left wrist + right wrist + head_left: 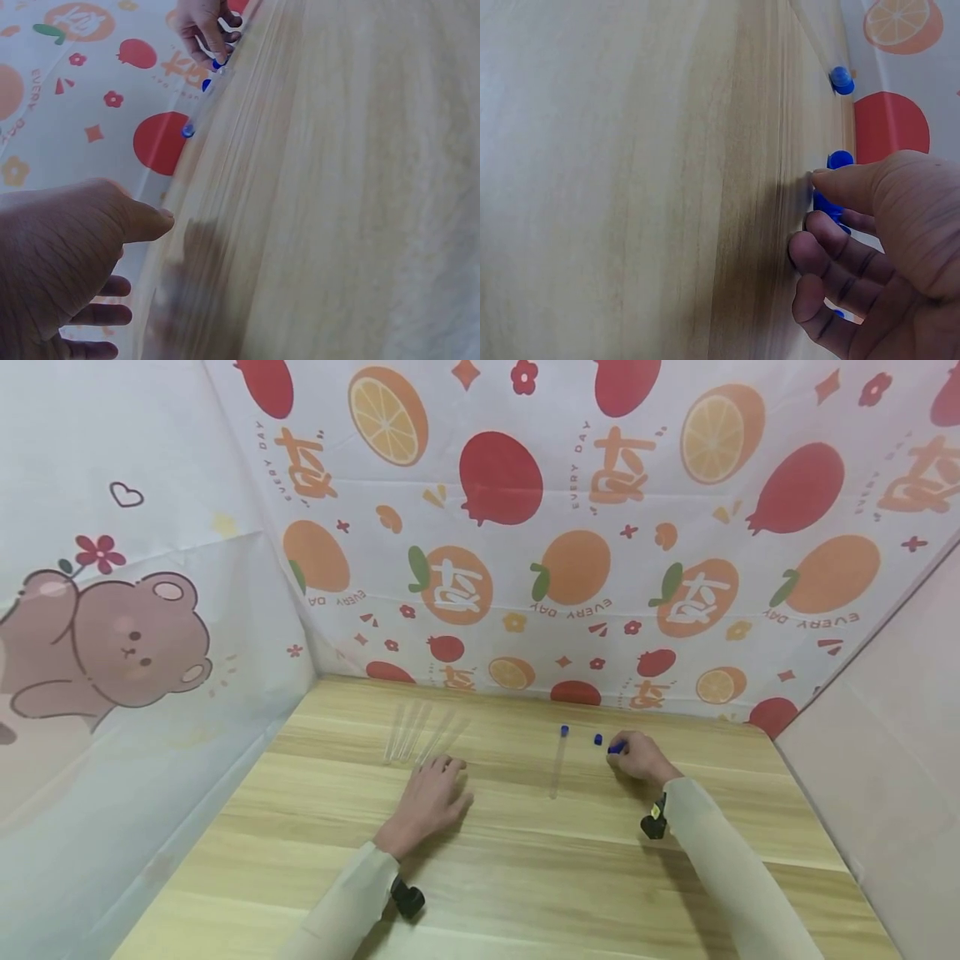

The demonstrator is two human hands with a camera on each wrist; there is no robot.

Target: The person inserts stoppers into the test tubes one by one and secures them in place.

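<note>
My right hand [637,756] is low over the far right of the table, pinching a blue cap [826,204] between thumb and fingers; the other fingers curl loosely. Just left of it stands another small blue cap [597,739]. Further left lies a clear test tube [558,768] with a blue cap on its far end. My left hand [431,797] hovers low over the table with fingers relaxed and nothing held. Its fingertips reach the near ends of several clear uncapped test tubes [408,735] lying side by side.
The wooden table [525,877] meets a fruit-printed cloth wall [555,635] at its far edge. A bear-printed sheet [135,635] hangs along the left side and a pale sheet [885,735] along the right. Each wrist wears a black camera mount [407,897].
</note>
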